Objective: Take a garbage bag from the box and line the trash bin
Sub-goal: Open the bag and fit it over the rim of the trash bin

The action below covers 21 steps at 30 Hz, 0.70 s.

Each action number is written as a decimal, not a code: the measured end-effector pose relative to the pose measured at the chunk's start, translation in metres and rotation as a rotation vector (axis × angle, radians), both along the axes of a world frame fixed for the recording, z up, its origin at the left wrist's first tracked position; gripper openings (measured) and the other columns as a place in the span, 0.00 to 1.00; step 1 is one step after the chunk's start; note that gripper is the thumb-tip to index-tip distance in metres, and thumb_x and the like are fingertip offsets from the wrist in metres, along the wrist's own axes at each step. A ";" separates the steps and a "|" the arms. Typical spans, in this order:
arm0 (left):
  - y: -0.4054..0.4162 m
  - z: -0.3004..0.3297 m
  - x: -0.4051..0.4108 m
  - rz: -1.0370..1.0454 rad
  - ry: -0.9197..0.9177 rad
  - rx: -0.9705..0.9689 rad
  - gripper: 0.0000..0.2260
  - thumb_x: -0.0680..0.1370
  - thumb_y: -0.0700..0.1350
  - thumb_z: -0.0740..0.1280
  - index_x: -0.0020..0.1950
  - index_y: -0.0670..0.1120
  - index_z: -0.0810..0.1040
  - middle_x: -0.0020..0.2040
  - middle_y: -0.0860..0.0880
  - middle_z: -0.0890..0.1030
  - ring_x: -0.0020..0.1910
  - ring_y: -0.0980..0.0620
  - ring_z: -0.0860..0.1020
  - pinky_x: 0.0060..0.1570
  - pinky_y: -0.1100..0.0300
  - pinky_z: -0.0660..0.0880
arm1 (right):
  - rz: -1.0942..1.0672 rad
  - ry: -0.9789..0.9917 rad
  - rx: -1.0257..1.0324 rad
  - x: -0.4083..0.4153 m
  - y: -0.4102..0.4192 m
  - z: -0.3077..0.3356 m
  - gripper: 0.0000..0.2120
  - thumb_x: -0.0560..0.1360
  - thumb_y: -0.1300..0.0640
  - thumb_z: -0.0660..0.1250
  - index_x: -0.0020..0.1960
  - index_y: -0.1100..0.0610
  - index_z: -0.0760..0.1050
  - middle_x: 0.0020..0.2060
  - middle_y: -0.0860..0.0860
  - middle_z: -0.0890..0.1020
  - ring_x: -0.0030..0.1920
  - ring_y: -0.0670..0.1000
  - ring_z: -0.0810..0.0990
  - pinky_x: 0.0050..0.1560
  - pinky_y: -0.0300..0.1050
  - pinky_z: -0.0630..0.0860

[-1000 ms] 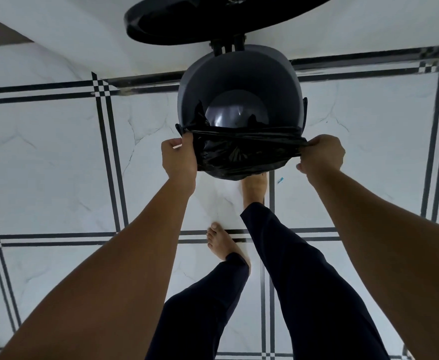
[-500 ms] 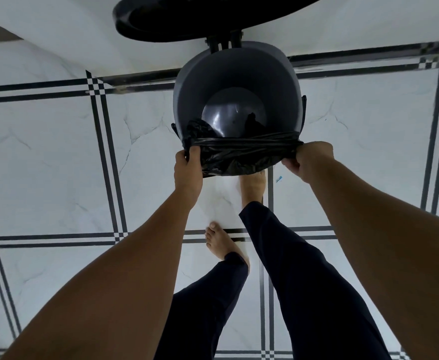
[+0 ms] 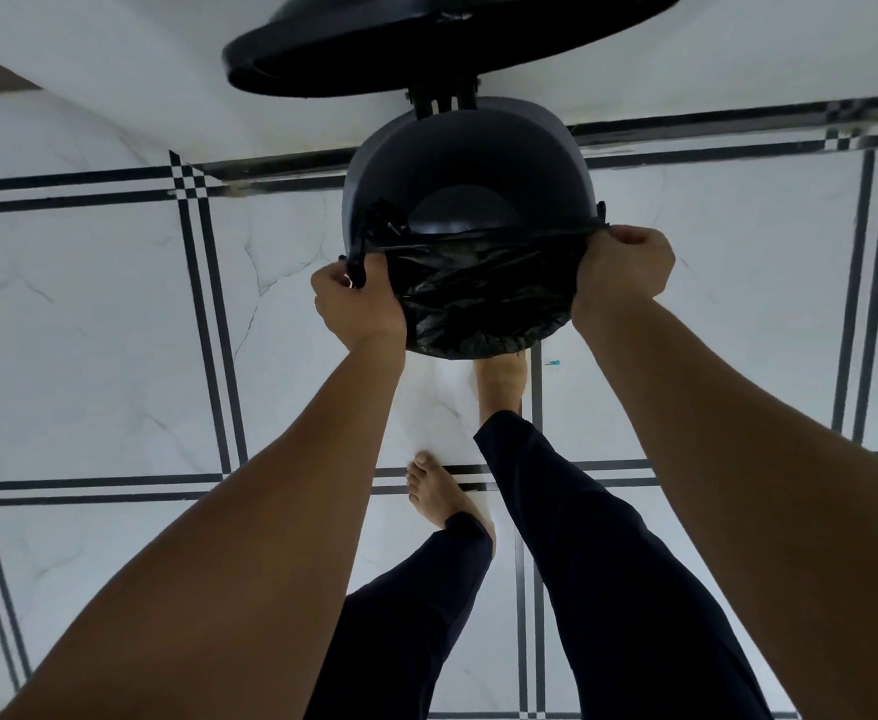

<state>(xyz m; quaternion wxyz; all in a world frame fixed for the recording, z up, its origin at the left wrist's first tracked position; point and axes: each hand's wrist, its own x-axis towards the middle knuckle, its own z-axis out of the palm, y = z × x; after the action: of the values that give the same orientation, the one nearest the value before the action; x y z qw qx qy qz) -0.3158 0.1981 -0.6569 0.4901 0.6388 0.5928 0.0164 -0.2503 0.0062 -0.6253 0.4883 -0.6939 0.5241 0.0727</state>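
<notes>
A grey trash bin (image 3: 457, 163) stands on the floor below me with its black lid (image 3: 426, 39) swung up and back. A black garbage bag (image 3: 483, 298) is stretched over the near part of the rim and hangs down the bin's front. My left hand (image 3: 359, 298) grips the bag's edge at the left side of the rim. On the right side, my right hand (image 3: 621, 267) grips the bag's edge against the rim. A crumpled bit of bag (image 3: 385, 223) lies inside the bin at the left. The bin's bare bottom shows. No box is in view.
The floor (image 3: 89, 330) is white marble tile with dark double lines. My bare feet (image 3: 442, 491) and dark trouser legs are just in front of the bin, one foot under its front edge. A white wall base (image 3: 141, 70) runs behind the bin.
Both hands have pulled the bag's edge outward and down over the bin's front rim; the bag now covers more of the front. The right hand has shifted further right along the rim.
</notes>
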 end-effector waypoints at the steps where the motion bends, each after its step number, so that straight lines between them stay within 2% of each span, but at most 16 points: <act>1: 0.001 0.002 0.002 -0.014 -0.014 0.025 0.11 0.76 0.49 0.69 0.56 0.47 0.75 0.55 0.48 0.80 0.49 0.53 0.80 0.48 0.61 0.78 | 0.046 0.004 -0.042 0.001 0.000 -0.002 0.12 0.71 0.69 0.65 0.51 0.57 0.79 0.43 0.48 0.81 0.42 0.46 0.81 0.42 0.38 0.81; 3: 0.005 0.005 0.009 -0.064 -0.035 0.093 0.11 0.77 0.44 0.68 0.59 0.47 0.76 0.57 0.48 0.78 0.48 0.56 0.78 0.46 0.67 0.75 | 0.182 -0.009 -0.155 0.003 -0.001 -0.006 0.11 0.71 0.68 0.64 0.48 0.55 0.77 0.43 0.47 0.80 0.42 0.47 0.80 0.44 0.39 0.81; 6: 0.005 0.007 0.017 -0.138 -0.005 0.179 0.09 0.79 0.42 0.66 0.58 0.48 0.79 0.57 0.49 0.76 0.45 0.56 0.76 0.46 0.64 0.72 | 0.445 -0.013 -0.297 0.008 -0.002 -0.010 0.11 0.72 0.67 0.63 0.49 0.55 0.78 0.49 0.49 0.78 0.44 0.47 0.76 0.37 0.35 0.73; 8: 0.004 0.006 0.017 -0.183 0.024 0.202 0.08 0.80 0.42 0.66 0.58 0.49 0.80 0.58 0.49 0.77 0.47 0.54 0.78 0.44 0.65 0.72 | 0.549 0.029 -0.378 0.013 -0.004 -0.009 0.10 0.74 0.64 0.64 0.51 0.53 0.79 0.50 0.48 0.75 0.45 0.49 0.76 0.38 0.39 0.71; 11: 0.006 0.004 0.018 -0.221 0.055 0.217 0.07 0.79 0.44 0.66 0.57 0.50 0.80 0.57 0.49 0.80 0.46 0.54 0.79 0.37 0.70 0.67 | 0.553 0.051 -0.357 0.019 -0.005 -0.009 0.08 0.74 0.62 0.65 0.50 0.52 0.79 0.44 0.46 0.78 0.42 0.51 0.80 0.42 0.45 0.78; 16: 0.017 0.006 0.020 -0.250 0.097 0.233 0.02 0.78 0.44 0.68 0.49 0.51 0.78 0.47 0.54 0.82 0.40 0.56 0.78 0.36 0.68 0.68 | 0.460 -0.019 -0.255 0.019 -0.001 -0.014 0.09 0.71 0.63 0.64 0.41 0.49 0.76 0.40 0.49 0.84 0.39 0.53 0.84 0.44 0.48 0.83; 19: 0.018 0.007 0.019 -0.270 0.081 0.236 0.01 0.77 0.46 0.68 0.47 0.52 0.77 0.46 0.54 0.82 0.40 0.56 0.78 0.37 0.66 0.69 | 0.676 -0.062 -0.317 0.011 0.014 -0.011 0.08 0.76 0.60 0.66 0.54 0.53 0.80 0.47 0.48 0.82 0.46 0.50 0.81 0.47 0.38 0.72; 21: 0.018 0.007 0.019 -0.291 0.084 0.241 0.02 0.76 0.48 0.69 0.47 0.52 0.78 0.49 0.52 0.82 0.41 0.56 0.79 0.37 0.66 0.70 | 0.873 -0.143 -0.365 0.009 0.027 -0.012 0.14 0.77 0.56 0.69 0.62 0.54 0.78 0.57 0.52 0.81 0.55 0.54 0.80 0.51 0.40 0.72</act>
<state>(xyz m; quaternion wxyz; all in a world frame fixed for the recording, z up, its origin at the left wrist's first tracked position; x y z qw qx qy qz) -0.2968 0.2161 -0.6502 0.3821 0.7721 0.5077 -0.0105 -0.2414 0.0336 -0.6371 0.3172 -0.9268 0.1531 0.1301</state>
